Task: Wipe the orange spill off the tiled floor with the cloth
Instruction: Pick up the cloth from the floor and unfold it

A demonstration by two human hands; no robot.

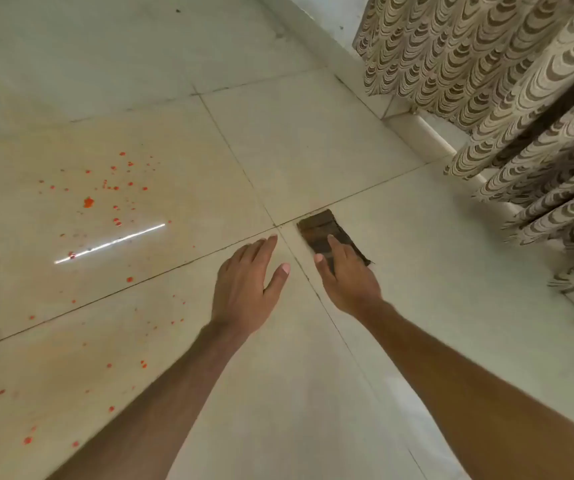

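Tiled floor (313,133); right hand (346,271) flat, fingers (336,244) touching cloth (316,225); left hand (244,285) open, empty.

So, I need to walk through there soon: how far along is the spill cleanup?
Done: nothing visible; orange spots dot the floor tiles on the left. In hand: the right hand rests on the dark cloth, lying clear of the spill; the left hand is open, empty. Left: all the wiping.

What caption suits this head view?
Right hand on the cloth, left hand open, orange spill spattered across the tiled floor.
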